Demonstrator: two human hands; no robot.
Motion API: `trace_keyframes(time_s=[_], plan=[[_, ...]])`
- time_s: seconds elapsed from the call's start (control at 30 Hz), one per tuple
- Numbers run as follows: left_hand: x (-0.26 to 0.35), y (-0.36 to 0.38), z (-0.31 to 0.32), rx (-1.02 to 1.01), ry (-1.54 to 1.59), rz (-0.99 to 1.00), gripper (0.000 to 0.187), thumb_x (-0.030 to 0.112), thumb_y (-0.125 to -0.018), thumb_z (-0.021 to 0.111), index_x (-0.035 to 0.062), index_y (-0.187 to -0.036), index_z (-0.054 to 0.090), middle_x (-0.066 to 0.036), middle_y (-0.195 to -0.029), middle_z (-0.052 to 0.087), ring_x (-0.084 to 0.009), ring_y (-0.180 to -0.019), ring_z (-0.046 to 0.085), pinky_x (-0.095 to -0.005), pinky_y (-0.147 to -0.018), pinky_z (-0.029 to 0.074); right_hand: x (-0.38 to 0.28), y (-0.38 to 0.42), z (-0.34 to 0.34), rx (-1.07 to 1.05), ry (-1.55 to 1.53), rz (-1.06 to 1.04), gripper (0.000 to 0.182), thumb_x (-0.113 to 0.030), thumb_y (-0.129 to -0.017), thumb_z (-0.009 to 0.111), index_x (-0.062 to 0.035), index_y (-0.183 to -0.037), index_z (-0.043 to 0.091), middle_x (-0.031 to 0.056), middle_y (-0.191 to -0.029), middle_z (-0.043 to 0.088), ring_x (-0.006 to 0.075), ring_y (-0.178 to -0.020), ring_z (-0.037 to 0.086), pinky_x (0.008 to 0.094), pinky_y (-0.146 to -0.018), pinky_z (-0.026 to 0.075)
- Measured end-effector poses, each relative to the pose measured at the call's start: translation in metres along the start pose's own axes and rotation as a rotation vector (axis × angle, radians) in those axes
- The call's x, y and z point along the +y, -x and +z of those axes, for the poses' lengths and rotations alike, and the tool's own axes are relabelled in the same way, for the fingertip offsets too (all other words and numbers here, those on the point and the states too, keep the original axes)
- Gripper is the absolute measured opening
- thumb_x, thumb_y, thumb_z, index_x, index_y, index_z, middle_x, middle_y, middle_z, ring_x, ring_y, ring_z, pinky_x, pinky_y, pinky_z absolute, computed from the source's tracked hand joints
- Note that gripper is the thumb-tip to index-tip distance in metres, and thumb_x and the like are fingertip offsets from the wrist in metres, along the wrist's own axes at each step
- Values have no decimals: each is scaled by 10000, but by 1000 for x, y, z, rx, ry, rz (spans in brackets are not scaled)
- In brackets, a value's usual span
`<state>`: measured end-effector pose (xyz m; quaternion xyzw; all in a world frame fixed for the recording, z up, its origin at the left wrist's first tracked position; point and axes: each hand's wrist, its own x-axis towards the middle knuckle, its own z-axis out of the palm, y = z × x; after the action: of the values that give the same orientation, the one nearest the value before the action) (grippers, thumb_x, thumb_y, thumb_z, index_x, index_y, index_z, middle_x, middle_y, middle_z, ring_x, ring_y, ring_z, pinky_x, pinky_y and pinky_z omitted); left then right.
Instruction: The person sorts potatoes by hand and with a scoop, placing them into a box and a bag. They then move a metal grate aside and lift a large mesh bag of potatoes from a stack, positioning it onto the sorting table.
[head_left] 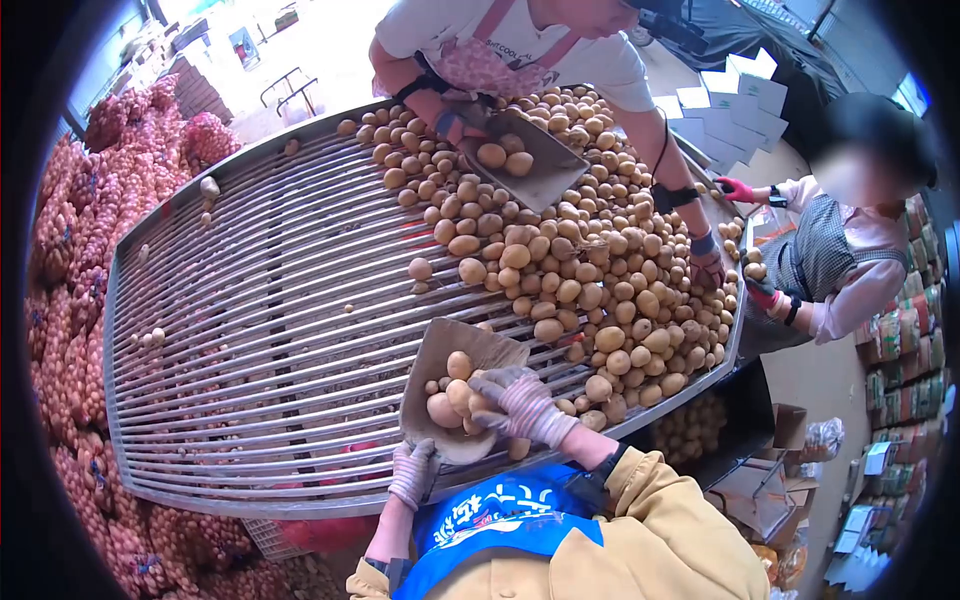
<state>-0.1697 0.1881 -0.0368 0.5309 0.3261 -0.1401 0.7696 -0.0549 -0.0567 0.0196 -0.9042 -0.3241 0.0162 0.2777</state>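
A metal scoop with several potatoes in it rests over the slatted rack near my body. My left hand, in a striped grey-palmed glove, is closed at the scoop's near end; the handle itself is hidden under it. My right hand, in a matching glove, reaches over the scoop's right side with its fingers curled onto a potato at the edge of the load. Another potato lies below my right wrist.
A large heap of potatoes covers the rack's right side. Across it, a co-worker holds a second scoop with potatoes; another person stands at the right end. Net sacks are stacked left, white boxes behind.
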Motion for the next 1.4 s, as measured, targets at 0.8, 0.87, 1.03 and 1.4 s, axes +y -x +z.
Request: trace_keyframes(time_s=[0.8, 0.87, 1.03, 1.4], plan=[[69, -24, -47, -220, -292, -33, 105, 30, -841, 574, 31, -936, 620, -26, -804, 627, -120, -679, 578, -278, -616, 500, 71, -117, 34, 131, -24, 828, 380, -296, -904, 566, -149, -1254, 537, 163, -1166, 584, 370, -1036, 612, 462, -861, 506], [72, -24, -46, -208, -196, -28, 143, 25, -846, 575, 28, -982, 621, -29, -833, 635, -118, -701, 586, -278, -639, 502, 42, -88, 25, 260, -171, 716, 408, -342, -886, 581, -140, -1239, 546, 187, -1133, 589, 378, -1048, 602, 461, -881, 487], [79, -52, -63, -388, -397, -86, 115, 51, -863, 573, 28, -959, 631, -26, -800, 637, -106, -657, 582, -269, -605, 509, -27, -20, 18, 290, -65, 511, 377, -395, -855, 599, -131, -1122, 626, 158, -1084, 636, 371, -1020, 597, 472, -877, 461], [83, -36, -17, -402, -411, -81, 118, 72, -859, 585, 39, -963, 629, -14, -817, 645, -95, -678, 575, -251, -600, 484, 136, 113, -67, 751, 575, 1169, 520, -324, -733, 740, -128, -1194, 597, 103, -1121, 624, 278, -1134, 526, 449, -1059, 309]])
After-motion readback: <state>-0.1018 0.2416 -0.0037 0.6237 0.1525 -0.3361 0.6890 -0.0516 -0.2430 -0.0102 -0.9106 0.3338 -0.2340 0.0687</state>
